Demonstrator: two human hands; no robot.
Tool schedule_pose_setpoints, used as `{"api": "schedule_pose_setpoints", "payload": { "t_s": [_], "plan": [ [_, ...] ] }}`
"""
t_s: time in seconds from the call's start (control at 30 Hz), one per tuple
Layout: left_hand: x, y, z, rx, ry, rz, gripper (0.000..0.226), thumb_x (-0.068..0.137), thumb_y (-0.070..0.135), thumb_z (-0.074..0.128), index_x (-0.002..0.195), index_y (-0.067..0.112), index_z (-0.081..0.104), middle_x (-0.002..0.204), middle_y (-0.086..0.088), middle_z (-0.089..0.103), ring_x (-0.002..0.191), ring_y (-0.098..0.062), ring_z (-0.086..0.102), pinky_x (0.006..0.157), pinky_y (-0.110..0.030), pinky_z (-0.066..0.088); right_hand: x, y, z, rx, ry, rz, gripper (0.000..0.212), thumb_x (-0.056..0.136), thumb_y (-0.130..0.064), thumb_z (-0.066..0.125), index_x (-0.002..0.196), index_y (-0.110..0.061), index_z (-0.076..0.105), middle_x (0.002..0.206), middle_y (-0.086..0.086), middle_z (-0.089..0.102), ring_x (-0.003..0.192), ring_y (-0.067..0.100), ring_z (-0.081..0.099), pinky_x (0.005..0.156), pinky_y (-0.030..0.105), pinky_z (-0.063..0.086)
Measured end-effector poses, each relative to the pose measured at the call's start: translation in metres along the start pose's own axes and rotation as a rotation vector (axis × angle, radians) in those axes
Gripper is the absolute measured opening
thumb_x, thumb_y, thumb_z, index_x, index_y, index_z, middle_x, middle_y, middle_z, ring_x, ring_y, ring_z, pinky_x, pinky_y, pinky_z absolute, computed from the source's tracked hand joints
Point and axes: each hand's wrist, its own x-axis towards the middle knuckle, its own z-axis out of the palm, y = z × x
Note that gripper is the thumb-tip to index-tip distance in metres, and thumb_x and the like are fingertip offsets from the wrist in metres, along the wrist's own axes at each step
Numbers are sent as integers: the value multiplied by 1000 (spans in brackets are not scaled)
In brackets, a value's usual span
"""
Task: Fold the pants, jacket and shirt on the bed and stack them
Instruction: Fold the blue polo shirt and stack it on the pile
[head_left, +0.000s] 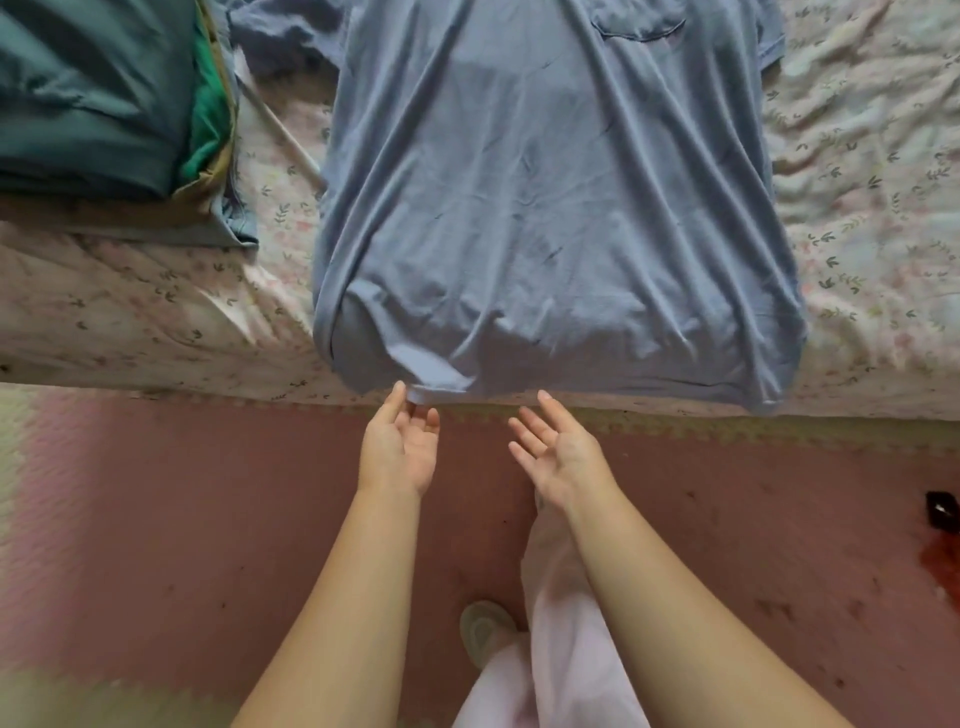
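A blue-grey short-sleeved shirt (550, 197) with a chest pocket lies spread flat on the bed, its hem hanging over the near edge. My left hand (400, 447) is palm up just below the hem, fingertips touching the cloth's edge, fingers relaxed. My right hand (558, 452) is palm up a little to the right, fingers spread, a short way below the hem and apart from it. A folded pile of dark teal and green clothes (104, 98) sits at the far left of the bed.
The bed (872, 218) has a pale floral sheet, wrinkled on the right. A pink foam floor mat (182, 519) lies below, with a small black object (943, 512) at its right edge. My pink-trousered leg and slipper (485, 631) stand near the bed.
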Motion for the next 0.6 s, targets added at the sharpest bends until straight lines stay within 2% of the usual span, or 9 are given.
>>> {"api": "schedule_pose_setpoints", "payload": {
  "t_s": [0.07,0.13,0.17,0.23,0.33,0.4,0.47,0.53,0.6],
  "plan": [
    [-2,-3,-5,16,-4,9,10,92,11,49,92,17,56,90,3,62,74,-6,57,63,-18,39,3,5,16,3,-39,20,8,91,-20,54,97,-17,58,133,13,51,123,27,48,103,40,32],
    [-5,-5,-11,36,-22,27,15,91,8,50,101,18,55,90,3,62,71,-4,61,61,-17,43,8,8,27,33,-42,26,4,90,-21,55,91,-19,58,135,12,51,124,24,48,108,42,26],
    [-5,-5,-13,28,-31,42,22,91,7,49,109,19,52,90,3,63,72,-5,61,60,-18,44,10,8,31,48,-33,20,6,90,-20,55,95,-18,58,136,12,50,125,24,47,110,44,23],
    [-5,-3,-16,-8,-44,58,38,91,6,49,126,20,45,93,1,63,77,-9,60,64,-20,45,13,9,38,75,-14,24,29,88,-18,58,117,-12,53,138,14,46,128,26,44,112,48,18],
    [-3,0,-16,-26,-38,58,43,91,5,48,133,16,41,97,-1,61,82,-12,59,69,-24,45,18,11,48,134,4,31,55,88,-12,59,138,-10,36,144,16,38,134,29,36,111,51,19],
    [0,1,-16,-25,-27,59,44,92,4,48,133,16,41,97,-2,61,83,-13,59,69,-24,44,20,11,52,184,9,10,52,88,-4,55,137,-4,37,140,16,43,126,27,44,100,45,39],
    [3,2,-17,-46,-16,59,45,92,6,47,135,18,38,100,-1,60,86,-13,58,70,-24,42,17,9,52,237,-2,-23,43,88,5,52,130,2,44,116,17,58,97,25,60,71,37,56],
    [7,3,-16,-89,7,65,48,92,6,46,137,20,35,100,0,59,85,-11,57,66,-22,39,10,8,51,270,-24,-66,36,86,9,51,121,1,47,98,16,60,81,24,63,53,31,57],
    [11,6,-14,-108,60,88,50,92,3,46,137,20,34,91,2,57,70,-5,55,54,-17,34,-1,9,47,259,-41,-112,29,86,10,50,110,-5,47,92,15,59,69,20,66,48,26,54]
  ]
}}
